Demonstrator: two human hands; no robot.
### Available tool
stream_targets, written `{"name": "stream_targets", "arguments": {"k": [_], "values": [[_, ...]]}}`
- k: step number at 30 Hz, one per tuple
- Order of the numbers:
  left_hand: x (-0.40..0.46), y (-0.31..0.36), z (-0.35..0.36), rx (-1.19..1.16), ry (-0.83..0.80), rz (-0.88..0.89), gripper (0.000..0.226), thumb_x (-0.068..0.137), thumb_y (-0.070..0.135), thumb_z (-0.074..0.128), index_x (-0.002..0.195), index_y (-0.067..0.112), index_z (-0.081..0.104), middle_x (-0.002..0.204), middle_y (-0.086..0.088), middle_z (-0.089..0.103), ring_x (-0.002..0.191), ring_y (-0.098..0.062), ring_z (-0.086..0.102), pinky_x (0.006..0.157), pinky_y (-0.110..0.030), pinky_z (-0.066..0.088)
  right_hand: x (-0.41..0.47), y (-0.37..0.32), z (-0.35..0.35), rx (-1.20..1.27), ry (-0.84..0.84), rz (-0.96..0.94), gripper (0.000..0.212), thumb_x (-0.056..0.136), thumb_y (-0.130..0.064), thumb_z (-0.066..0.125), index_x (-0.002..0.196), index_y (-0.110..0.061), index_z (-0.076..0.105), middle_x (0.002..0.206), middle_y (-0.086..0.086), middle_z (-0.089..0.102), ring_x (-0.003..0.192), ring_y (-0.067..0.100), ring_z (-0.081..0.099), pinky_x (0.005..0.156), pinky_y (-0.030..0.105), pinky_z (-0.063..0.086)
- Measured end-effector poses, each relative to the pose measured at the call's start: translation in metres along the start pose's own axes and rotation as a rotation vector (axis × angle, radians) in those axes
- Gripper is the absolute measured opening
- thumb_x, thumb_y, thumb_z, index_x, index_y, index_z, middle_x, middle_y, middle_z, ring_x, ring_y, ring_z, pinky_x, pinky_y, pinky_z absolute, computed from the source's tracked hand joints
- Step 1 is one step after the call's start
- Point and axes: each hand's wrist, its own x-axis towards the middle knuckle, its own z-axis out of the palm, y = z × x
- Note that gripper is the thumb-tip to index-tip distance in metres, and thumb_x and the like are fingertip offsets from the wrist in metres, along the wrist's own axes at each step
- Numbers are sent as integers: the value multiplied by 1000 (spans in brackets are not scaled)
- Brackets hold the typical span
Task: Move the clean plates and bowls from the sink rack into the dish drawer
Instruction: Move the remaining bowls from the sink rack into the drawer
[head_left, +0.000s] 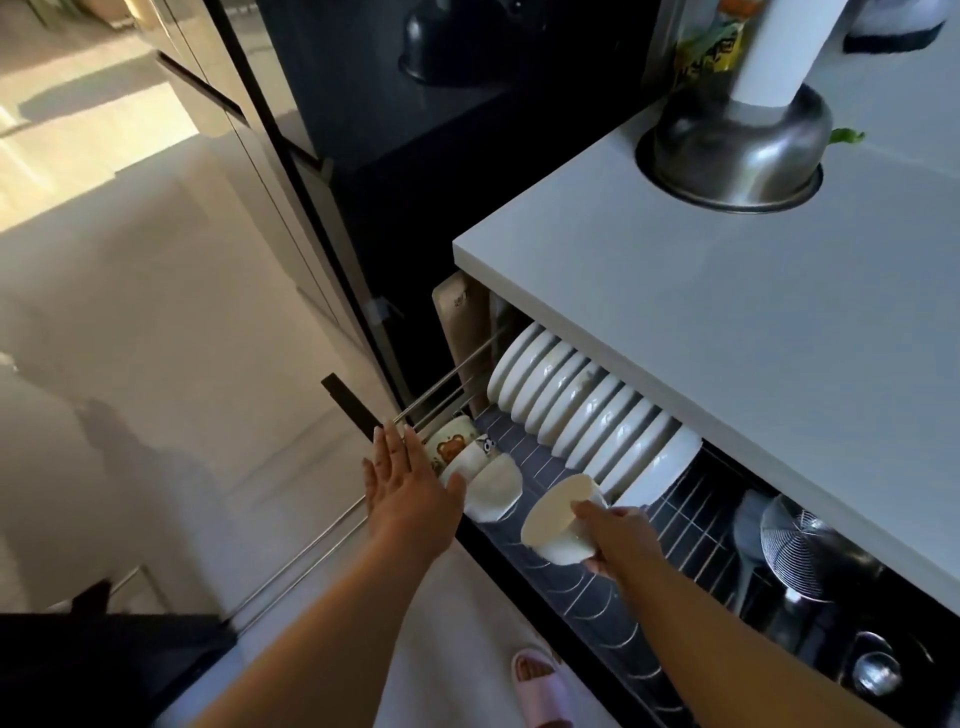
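Observation:
The dish drawer (587, 587) stands pulled out under the counter, with a wire rack on a dark base. Several white plates (582, 405) stand on edge in a row at its back. My right hand (618, 535) grips a white bowl (556, 514), tilted on its side, just above the rack in front of the plates. A second white bowl (493, 488) lies on its side at the drawer's left front, beside cups with cartoon prints (457, 441). My left hand (405, 483) is held flat with straight fingers next to those cups and holds nothing.
The grey countertop (727, 322) overhangs the drawer; an upturned steel bowl (737, 150) stands on it. A metal strainer (810, 540) and steel utensils fill the drawer's right part. A pink slipper (540, 686) is on the floor below. Tall cabinet doors (249, 156) stand at left.

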Motion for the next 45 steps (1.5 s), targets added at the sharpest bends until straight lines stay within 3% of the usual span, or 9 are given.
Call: {"name": "stream_targets", "arguments": {"k": [8,14,20,22,26,30,32,35,45], "values": [[27,-3,4,60,82,-8,72,99,50,20,152,17,-14,154,-12,-34,139,-25,-37,117,-47,-18,36,5,39,-160,18,23,57,76,-41,75,115,-4,55,101,13,64,82,27,66,53,29,53],[28,-8,11,35,169,17,66,99,46,15,153,20,-15,153,-10,-35,137,-24,-39,115,-44,-22,62,16,59,-229,57,83,73,67,-50,76,120,-7,51,99,15,64,83,31,66,68,44,60],[31,-11,17,-40,232,59,74,92,43,17,153,11,-9,151,-11,-34,138,-24,-38,116,-37,-21,72,16,76,-269,46,92,78,64,-50,76,121,-6,49,103,16,65,87,33,66,75,47,59],[32,-12,18,-40,236,70,74,92,41,19,153,8,-8,153,-13,-31,139,-25,-37,116,-37,-20,71,12,81,-271,58,99,76,66,-49,76,121,-6,48,104,16,64,86,33,67,70,45,60],[33,-13,20,-24,221,63,74,92,41,17,152,8,-11,155,-16,-29,140,-27,-36,117,-39,-18,74,9,90,-288,62,107,71,73,-44,75,123,-5,43,106,17,62,82,33,67,43,29,50],[33,-14,22,-14,236,66,73,93,41,18,153,8,-9,156,-16,-26,141,-28,-34,119,-40,-15,81,8,99,-301,65,142,80,70,-45,75,129,-6,36,110,19,60,87,34,67,55,37,57],[33,-13,23,-12,247,72,73,93,40,20,153,8,-7,157,-17,-24,142,-28,-33,118,-40,-16,83,8,101,-303,47,146,84,71,-46,74,132,-6,34,111,19,60,88,35,67,52,37,58],[34,-14,23,-4,253,77,74,93,40,23,153,9,-5,158,-18,-22,142,-28,-32,118,-40,-16,84,6,100,-320,-1,153,80,77,-45,72,135,-5,33,108,20,61,81,32,67,40,29,50],[30,-8,11,64,138,30,72,99,43,26,153,12,-9,157,-16,-27,141,-29,-33,116,-40,-18,65,-3,71,-474,-77,-55,57,86,-52,58,115,-3,57,91,10,66,72,21,66,49,24,42]]}}
